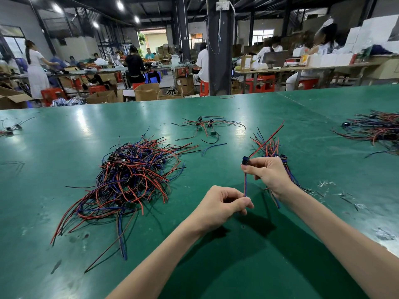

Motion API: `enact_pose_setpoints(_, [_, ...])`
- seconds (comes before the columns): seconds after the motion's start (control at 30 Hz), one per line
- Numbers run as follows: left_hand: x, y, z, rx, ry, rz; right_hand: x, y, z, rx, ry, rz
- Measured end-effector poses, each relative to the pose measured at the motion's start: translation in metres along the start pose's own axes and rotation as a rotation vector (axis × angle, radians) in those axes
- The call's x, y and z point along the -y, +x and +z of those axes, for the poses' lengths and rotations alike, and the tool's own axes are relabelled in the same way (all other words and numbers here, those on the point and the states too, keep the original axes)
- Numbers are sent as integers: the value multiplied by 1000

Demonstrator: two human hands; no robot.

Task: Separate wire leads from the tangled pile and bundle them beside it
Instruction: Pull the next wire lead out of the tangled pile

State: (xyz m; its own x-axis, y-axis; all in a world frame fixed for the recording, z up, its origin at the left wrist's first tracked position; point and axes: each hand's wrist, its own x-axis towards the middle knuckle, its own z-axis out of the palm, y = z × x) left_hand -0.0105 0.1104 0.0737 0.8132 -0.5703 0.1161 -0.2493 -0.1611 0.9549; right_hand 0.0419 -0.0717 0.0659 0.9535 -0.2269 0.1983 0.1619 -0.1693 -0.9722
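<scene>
A tangled pile (pixel 129 180) of red, blue and black wire leads lies on the green table (pixel 64 130), left of my hands. My right hand (pixel 269 175) grips a bundle of sorted leads (pixel 267 145) and pinches the black connector (pixel 245 160) of one more lead. That lead's red and blue wires (pixel 245 184) run down to my left hand (pixel 222 203), which pinches their lower end between thumb and finger. Its other red wire sticks up and to the right. Both hands are raised a little above the table.
A small group of leads with connectors (pixel 205 126) lies further back in the middle. Another heap (pixel 377 130) sits at the right edge, and a few leads (pixel 10 128) at the far left. Wire scraps (pixel 336 190) litter the table to my right. People work at benches beyond.
</scene>
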Motion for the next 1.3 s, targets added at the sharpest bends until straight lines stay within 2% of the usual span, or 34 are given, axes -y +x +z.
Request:
enact_pose_setpoints(0.33, [-3, -3, 5, -89, 128, 144, -3, 1, 2, -20, 33, 0])
enact_pose_setpoints(0.6, [-1, -1, 3, -245, 351, 339, -8, -5, 9, 70, -17, -4])
enact_pose_setpoints(0.7, [0, 0, 3, -199, 353, 399, -9, -4, 11, 76, -24, -10])
enact_pose_setpoints(0.8, [2, 0, 7, -170, 344, 380, -12, -4, 11, 73, -46, -3])
enact_pose_setpoints(1.1, [-1, 0, 5, -276, 305, 317, -10, -5, 14, 90, -175, -75])
enact_pose_setpoints(1.2, [0, -2, 7, -307, 312, 281, -11, -3, 10, 57, -155, -58])
enact_pose_setpoints(1.3, [0, -3, 7, -307, 284, 172, -10, 1, 5, 4, -81, -26])
